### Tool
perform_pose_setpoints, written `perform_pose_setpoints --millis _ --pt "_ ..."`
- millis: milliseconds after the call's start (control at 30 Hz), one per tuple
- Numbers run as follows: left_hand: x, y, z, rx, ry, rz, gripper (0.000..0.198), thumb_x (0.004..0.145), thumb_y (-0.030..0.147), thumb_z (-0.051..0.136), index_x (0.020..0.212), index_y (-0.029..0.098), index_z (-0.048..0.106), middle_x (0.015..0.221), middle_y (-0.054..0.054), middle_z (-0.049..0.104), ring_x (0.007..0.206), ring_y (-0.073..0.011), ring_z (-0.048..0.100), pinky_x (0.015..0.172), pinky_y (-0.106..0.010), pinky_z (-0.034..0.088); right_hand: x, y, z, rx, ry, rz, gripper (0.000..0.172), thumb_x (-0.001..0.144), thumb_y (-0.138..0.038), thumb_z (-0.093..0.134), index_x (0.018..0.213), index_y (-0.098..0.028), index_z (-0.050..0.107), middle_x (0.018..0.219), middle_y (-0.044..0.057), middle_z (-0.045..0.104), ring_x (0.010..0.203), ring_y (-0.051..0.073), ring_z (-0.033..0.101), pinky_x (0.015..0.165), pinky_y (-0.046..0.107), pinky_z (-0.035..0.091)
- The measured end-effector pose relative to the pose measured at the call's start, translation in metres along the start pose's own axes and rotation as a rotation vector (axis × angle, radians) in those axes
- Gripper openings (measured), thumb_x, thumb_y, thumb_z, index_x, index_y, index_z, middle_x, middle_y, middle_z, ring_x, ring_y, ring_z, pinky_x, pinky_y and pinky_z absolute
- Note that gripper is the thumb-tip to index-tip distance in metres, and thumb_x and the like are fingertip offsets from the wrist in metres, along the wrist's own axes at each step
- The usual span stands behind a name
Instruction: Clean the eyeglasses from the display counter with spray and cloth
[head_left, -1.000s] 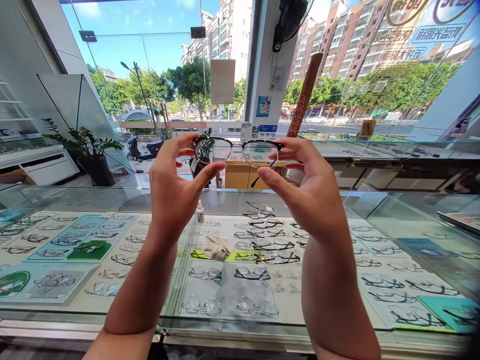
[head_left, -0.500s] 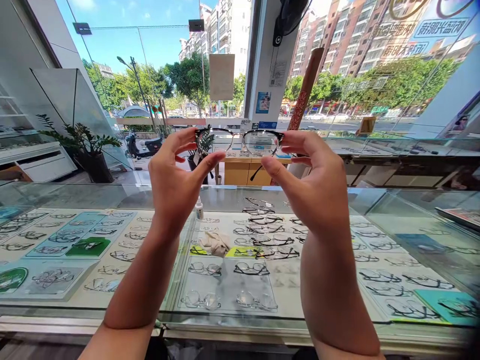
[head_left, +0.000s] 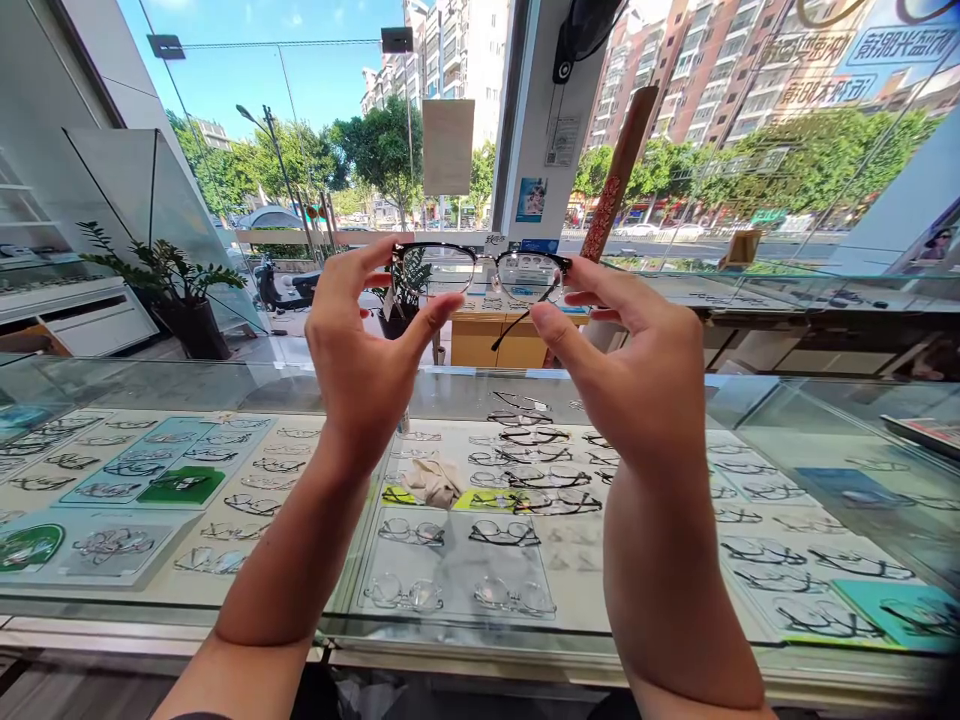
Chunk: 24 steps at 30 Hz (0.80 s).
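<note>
A pair of eyeglasses (head_left: 486, 257) with dark upper rims and clear lenses is held up at eye level, above the far edge of the glass counter. My left hand (head_left: 367, 330) grips its left end near the hinge with the fingertips, the thumb stretched below the lens. At the other end my right hand (head_left: 634, 350) pinches the frame by the hinge, its thumb also under the lens. The right temple arm hangs down between the lens and my right thumb; the left temple arm is mostly hidden. A small white tag shows beside my left fingers.
Below lies a glass display counter (head_left: 420, 632) with rows of eyeglasses inside. A crumpled beige cloth (head_left: 433, 482) and a small bottle (head_left: 403, 420), mostly behind my left wrist, are near its middle. A potted plant (head_left: 191, 325) stands at the left, before the large windows.
The eyeglasses and both hands have shifted slightly right and up, and the left end is tilted a little higher. Both hands keep hold. The camera view has moved slightly.
</note>
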<state>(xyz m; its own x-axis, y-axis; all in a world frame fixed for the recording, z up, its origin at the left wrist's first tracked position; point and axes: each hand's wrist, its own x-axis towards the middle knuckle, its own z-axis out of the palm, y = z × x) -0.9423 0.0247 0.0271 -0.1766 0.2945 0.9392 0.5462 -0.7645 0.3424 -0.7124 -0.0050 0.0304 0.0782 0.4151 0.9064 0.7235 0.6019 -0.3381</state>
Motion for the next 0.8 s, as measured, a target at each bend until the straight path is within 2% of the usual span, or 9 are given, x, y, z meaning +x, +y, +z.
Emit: perform_pose_setpoints --millis 167,300,600,800 --pt "-0.001 0.002 0.003 0.000 0.022 0.040 0.055 0.090 0.058 0.091 0.137 0.036 0.073 0.140 -0.007 0.076 0.127 -0.0332 0.072 0.093 -0.050 0.064 0.000 0.000 0.001 -0.007 -0.020 0.029 0.048 0.099 -0.050 0.078 0.142 -0.028 0.080 0.132 0.013 0.083 0.116 0.035 0.080 0.107 0.062 0.063" --pt "-0.003 0.001 0.005 0.002 0.031 0.061 0.056 0.091 0.061 0.090 0.137 0.033 0.073 0.138 -0.008 0.075 0.125 -0.0328 0.072 0.098 -0.051 0.062 -0.001 0.000 0.002 0.003 -0.006 0.047 0.048 0.098 -0.051 0.079 0.140 -0.027 0.081 0.131 0.013 0.084 0.115 0.035 0.080 0.106 0.062 0.063" --pt "-0.005 -0.008 0.009 0.001 -0.038 0.007 0.070 0.091 0.070 0.086 0.145 0.030 0.066 0.147 -0.012 0.070 0.130 -0.0338 0.070 0.092 -0.045 0.062 0.000 -0.004 -0.001 -0.010 0.026 0.016 0.046 0.097 -0.049 0.078 0.137 -0.027 0.082 0.128 0.012 0.084 0.114 0.034 0.080 0.105 0.061 0.063" --pt "-0.006 -0.002 0.009 0.016 -0.025 -0.015 0.064 0.090 0.069 0.087 0.139 0.032 0.069 0.140 -0.010 0.075 0.119 -0.0304 0.073 0.088 -0.045 0.061 0.001 -0.005 -0.002 -0.031 0.033 0.025 0.046 0.096 -0.049 0.078 0.135 -0.026 0.082 0.125 0.013 0.084 0.111 0.034 0.080 0.104 0.060 0.062"
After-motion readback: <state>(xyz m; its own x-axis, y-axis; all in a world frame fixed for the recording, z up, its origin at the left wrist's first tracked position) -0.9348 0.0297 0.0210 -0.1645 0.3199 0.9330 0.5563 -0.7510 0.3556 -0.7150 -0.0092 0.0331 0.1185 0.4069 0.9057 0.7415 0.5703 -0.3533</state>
